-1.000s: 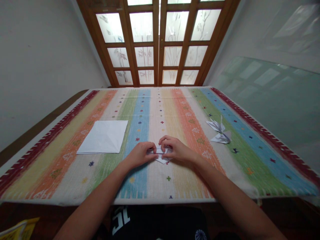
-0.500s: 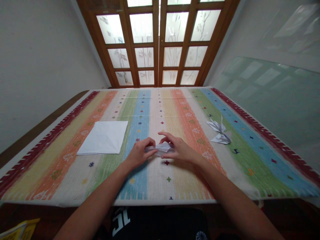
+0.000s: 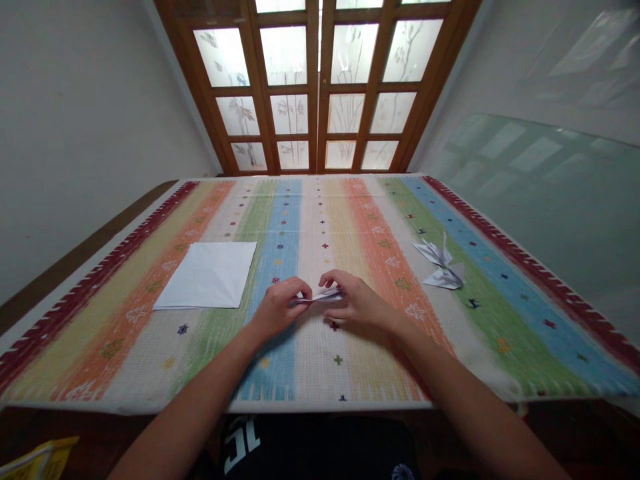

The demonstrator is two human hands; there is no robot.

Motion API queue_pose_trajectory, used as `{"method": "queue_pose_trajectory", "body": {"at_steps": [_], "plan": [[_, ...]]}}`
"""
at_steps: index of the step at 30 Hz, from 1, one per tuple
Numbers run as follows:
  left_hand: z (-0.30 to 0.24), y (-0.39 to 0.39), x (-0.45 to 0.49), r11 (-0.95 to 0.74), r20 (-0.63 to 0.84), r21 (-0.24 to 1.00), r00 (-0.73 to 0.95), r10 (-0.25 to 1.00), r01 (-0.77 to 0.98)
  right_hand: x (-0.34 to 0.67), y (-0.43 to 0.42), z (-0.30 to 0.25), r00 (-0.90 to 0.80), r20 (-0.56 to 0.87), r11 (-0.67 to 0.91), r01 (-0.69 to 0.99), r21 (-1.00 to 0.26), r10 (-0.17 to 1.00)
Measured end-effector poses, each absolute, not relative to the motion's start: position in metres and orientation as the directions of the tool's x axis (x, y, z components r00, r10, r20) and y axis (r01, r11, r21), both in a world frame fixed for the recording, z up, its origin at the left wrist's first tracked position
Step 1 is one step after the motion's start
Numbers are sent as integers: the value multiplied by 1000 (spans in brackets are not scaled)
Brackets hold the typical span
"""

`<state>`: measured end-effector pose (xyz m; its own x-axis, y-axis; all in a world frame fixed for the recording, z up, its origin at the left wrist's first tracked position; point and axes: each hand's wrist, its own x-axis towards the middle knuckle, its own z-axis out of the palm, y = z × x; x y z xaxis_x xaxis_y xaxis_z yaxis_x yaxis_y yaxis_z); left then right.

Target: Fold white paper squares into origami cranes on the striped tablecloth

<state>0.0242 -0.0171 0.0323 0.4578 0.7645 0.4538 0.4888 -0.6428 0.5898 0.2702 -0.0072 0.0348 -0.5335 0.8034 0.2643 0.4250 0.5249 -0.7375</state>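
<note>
Over the middle of the table, my left hand [image 3: 280,305] pinches one end of a small folded white paper [image 3: 327,294] between thumb and fingers. My right hand [image 3: 357,300] is curled round the other end, its index finger above the paper and its thumb below. The paper looks thin and nearly edge-on, so most of its folds are hidden. To the left lies a stack of square white paper sheets [image 3: 207,275]. Off to the right, folded white paper figures [image 3: 443,267] with pointed tips, resembling origami cranes, rest on the cloth.
A striped, patterned tablecloth [image 3: 320,213] covers the table. Wooden doors [image 3: 317,127] with frosted panes stand beyond its far edge. A pale glass panel [image 3: 545,200] leans on the right wall, and a yellow object [image 3: 43,460] shows low at the left.
The folded paper has tipped flatter and shows less of its face. My right index finger has bent down closer to it, while my left hand keeps its pinch.
</note>
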Motion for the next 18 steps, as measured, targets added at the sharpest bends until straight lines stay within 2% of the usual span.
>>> {"method": "queue_pose_trajectory", "body": {"at_steps": [4,8,14,16,18], "plan": [[33,-18,23,-699,493,524,496,714,486,275,-1,34,-569,312,596,423,-682,761],[31,-19,24,-743,508,470,543,669,477,277,3,35,-626,370,711,472,-520,687],[26,-14,25,-741,437,441,600,670,506,271,2,34,-676,395,783,540,-309,622],[25,-12,25,-728,375,452,630,680,517,269,1,32,-690,349,773,559,-298,634],[25,-11,26,-704,299,471,655,694,532,270,1,31,-692,282,743,570,-351,664]]}}
